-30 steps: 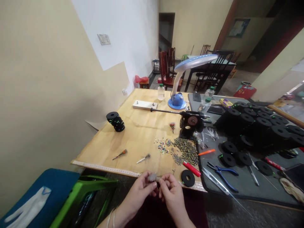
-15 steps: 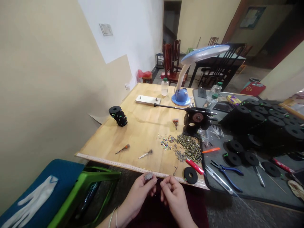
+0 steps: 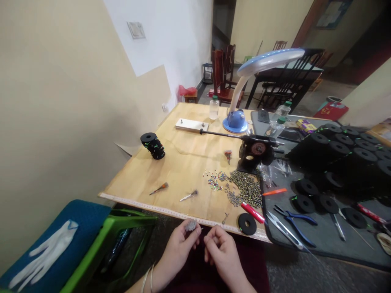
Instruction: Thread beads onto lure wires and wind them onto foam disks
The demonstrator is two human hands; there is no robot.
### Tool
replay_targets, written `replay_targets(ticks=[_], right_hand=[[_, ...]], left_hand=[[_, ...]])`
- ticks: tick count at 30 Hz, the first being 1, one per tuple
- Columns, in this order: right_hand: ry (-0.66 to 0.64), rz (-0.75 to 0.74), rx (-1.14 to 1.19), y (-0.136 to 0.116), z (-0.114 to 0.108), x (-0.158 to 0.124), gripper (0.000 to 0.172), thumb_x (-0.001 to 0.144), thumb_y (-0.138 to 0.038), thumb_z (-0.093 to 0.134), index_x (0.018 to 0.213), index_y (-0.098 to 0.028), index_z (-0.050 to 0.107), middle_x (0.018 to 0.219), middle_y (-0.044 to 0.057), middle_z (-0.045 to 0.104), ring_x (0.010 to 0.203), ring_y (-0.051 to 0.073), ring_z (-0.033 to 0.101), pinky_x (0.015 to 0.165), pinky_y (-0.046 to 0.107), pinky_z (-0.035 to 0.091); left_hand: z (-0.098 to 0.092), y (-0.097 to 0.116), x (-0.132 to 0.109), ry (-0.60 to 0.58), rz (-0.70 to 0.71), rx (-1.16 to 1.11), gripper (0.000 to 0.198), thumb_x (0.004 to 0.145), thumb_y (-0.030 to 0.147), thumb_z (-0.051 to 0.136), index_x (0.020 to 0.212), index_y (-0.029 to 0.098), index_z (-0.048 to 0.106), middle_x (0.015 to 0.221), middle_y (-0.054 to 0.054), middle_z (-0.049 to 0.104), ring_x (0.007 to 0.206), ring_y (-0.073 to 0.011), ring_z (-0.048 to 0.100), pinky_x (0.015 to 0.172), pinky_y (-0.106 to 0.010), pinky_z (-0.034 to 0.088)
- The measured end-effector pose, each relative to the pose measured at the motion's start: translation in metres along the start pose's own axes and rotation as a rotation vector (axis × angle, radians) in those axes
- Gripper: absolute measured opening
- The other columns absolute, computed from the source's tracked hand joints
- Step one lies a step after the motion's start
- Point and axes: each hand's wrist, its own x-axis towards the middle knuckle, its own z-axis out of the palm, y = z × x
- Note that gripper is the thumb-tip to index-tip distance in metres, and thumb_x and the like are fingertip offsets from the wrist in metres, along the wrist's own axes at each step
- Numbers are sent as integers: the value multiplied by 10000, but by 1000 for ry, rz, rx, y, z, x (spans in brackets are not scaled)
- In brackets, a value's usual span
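Note:
My left hand (image 3: pixel 180 246) is closed on a small grey, bumpy clump (image 3: pixel 190 226) just off the table's front edge. A thin pale tip pokes out between its fingers toward the right. Close beside it, my right hand (image 3: pixel 221 248) is held in a pinch, and whatever its fingertips hold is too small to make out. The two hands are a little apart. Beyond my right hand, a black foam ring (image 3: pixel 240 226) and a small metal swivel piece (image 3: pixel 225 218) lie near the table edge.
Piles of small metal parts (image 3: pixel 246 187) and coloured beads (image 3: pixel 215 181) lie ahead. A black winding device (image 3: pixel 256 150) and blue lamp (image 3: pixel 235 122) stand behind. Pliers (image 3: pixel 295 224), scissors-like tweezers (image 3: pixel 284 230) and several black foam spools (image 3: pixel 340 150) sit on the grey mat.
The view has shifted slightly, so the table appears a little higher and farther right. My right hand has come slightly nearer to my left; both keep their closed grip.

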Motion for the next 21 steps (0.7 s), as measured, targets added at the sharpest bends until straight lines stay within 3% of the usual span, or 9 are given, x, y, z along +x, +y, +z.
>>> replay_targets(ticks=[21], right_hand=[[35, 39, 43, -2, 1, 3, 358, 758, -505, 616, 645, -193, 481, 371, -58, 524, 289, 54, 323, 350, 160, 227]], left_hand=[[3, 13, -5, 7, 52, 64, 331, 736, 494, 653, 682, 180, 564, 569, 33, 507, 538, -133, 458, 522, -220, 402]])
